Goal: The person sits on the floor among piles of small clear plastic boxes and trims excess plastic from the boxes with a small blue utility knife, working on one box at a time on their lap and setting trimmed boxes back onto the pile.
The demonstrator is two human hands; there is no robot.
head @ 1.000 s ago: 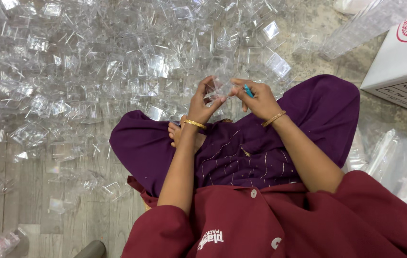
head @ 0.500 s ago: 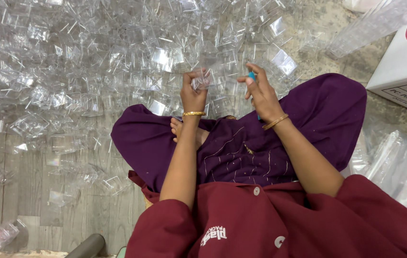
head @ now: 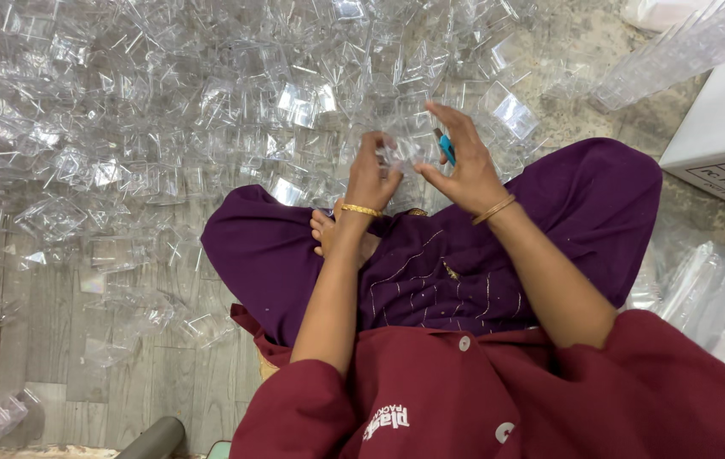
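A maroon sleeved top (head: 498, 399) fills the bottom of the view, and beyond it a purple cloth garment (head: 439, 272) is spread over the crossed legs, with a bare foot (head: 328, 234) showing at about 9 o'clock from the lap.

Above the lap, the left hand (head: 371, 174), ringed at the wrist by a thin gold bangle (head: 361, 210), is closed around a small clear plastic box (head: 400, 153), which is held in the air between the two hands, just past the knees. The right hand (head: 464, 166), with its own gold bangle (head: 495, 209), is set at 3 o'clock from the box; its grip is partly open, the fingers extended upward, while a small blue-handled tool (head: 445, 146) is pinched between thumb and forefinger, touching or just beside the box edge. Whether the tool's tip is in contact cannot be told.

For the work in hand, the box is best kept steady by the left grip, pressed lightly so that the thin walls are not bent, and the tool is best guided along one edge only, away from the fingers.

Farther out, from 9 to 1 o'clock, a wide heap of clear plastic boxes (head: 209, 110) is spread on the grey plank floor (head: 56, 357). At 2 o'clock a white cardboard carton (head: 719, 136) stands, with stacked clear sleeves (head: 711, 297) at 4 o'clock.
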